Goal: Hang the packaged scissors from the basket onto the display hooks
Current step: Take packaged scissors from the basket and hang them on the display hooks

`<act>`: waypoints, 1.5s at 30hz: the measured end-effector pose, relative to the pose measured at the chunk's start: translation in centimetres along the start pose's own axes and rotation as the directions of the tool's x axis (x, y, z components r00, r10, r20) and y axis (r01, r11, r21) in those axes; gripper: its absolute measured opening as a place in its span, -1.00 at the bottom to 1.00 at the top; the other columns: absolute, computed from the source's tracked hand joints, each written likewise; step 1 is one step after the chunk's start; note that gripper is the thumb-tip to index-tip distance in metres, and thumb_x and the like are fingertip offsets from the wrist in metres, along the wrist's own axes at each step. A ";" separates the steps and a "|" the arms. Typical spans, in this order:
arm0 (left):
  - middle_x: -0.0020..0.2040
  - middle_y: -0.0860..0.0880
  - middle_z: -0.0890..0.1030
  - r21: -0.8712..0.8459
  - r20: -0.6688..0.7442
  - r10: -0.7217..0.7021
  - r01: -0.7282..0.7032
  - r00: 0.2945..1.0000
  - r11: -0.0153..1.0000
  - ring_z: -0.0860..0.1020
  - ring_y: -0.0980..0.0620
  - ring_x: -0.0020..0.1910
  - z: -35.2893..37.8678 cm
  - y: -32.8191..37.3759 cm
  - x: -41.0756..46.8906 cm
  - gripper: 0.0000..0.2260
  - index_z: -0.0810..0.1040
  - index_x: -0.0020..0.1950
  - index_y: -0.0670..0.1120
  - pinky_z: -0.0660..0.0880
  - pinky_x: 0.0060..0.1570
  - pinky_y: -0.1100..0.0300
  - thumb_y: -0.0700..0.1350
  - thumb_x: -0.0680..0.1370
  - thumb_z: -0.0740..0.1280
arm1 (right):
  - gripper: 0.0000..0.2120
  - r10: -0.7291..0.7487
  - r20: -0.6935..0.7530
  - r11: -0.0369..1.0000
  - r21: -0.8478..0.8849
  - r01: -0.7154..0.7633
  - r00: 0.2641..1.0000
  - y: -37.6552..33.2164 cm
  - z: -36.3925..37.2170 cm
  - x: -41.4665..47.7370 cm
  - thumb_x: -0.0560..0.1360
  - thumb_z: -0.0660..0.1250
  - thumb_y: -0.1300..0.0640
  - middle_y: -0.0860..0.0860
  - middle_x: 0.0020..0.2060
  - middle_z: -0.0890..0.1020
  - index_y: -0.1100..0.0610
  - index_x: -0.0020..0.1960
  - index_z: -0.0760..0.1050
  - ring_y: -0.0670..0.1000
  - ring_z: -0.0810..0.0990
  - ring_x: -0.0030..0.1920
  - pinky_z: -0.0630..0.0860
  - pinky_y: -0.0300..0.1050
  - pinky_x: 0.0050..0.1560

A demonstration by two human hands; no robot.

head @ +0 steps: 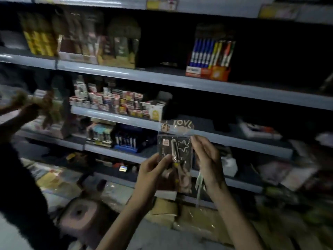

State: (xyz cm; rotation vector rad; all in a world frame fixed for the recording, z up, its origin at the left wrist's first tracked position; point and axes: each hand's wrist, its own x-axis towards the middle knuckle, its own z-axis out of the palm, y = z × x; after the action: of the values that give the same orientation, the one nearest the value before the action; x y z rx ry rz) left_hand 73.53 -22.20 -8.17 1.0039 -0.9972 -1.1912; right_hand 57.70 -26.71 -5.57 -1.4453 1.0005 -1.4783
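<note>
Holding up the packaged scissors (175,152) right in front of me: a clear sleeve over a dark card, with a silvery piece and a star outline on it, a yellow bit lower down, and pale lettering on the see-through header. It's blurry, so I can't make out any blades.

Behind it run grey shelves (180,81), with small boxes (117,103) crowded on the middle one and a carton of marker pens (210,58) higher up. Off to the left, another person's hand (30,109) holds something fuzzy.

My left grip (153,170) pinches the packet's lower left side, thumb on the front. My right grip (207,163) pinches the upper right edge with its fingertips. The packet stands upright between the two, up in the air in front of the lower shelf edges.
</note>
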 end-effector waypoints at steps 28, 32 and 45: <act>-0.03 -0.19 0.71 0.064 0.526 0.161 -0.228 0.835 0.972 0.70 -0.17 -0.01 44.1 -8.2 11.5 -0.87 0.66 0.08 -0.25 0.60 -0.01 -0.05 -0.20 0.66 0.36 | -0.86 -0.108 -0.398 0.964 -0.264 -0.002 0.911 -1.7 -43.5 4.1 0.62 0.40 0.14 0.07 -0.01 0.72 0.15 0.13 0.66 0.00 0.69 0.08 0.58 -0.17 0.05; -0.10 -0.11 0.73 0.049 0.506 0.175 -0.231 0.845 0.972 0.70 -0.03 -0.08 47.3 -10.0 13.0 -0.87 0.68 0.01 -0.22 0.63 -0.06 0.15 -0.21 0.66 0.37 | -0.69 -0.278 -0.451 0.783 -0.617 -0.072 0.848 -0.2 -46.4 5.4 0.61 0.35 -0.22 -0.05 -0.01 0.61 0.03 0.04 0.62 -0.07 0.63 0.06 0.58 -0.03 0.02; -0.10 -0.11 0.76 -0.058 0.627 0.073 -0.046 0.776 0.997 0.72 0.02 -0.08 54.7 -13.7 17.4 -0.80 0.71 0.04 -0.18 0.64 -0.06 0.16 -0.08 0.52 0.45 | -0.95 -0.172 -0.666 0.940 -0.331 -0.081 0.726 0.5 -52.4 8.1 0.57 0.45 0.16 -0.05 -0.16 0.74 0.06 -0.05 0.69 -0.09 0.71 -0.08 0.55 -0.32 -0.11</act>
State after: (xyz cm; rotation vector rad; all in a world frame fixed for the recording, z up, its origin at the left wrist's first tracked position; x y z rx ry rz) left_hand 19.15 -45.08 -6.25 0.5228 -1.5089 -1.5303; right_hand 5.29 -34.64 -4.54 -1.1356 1.7594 -2.0233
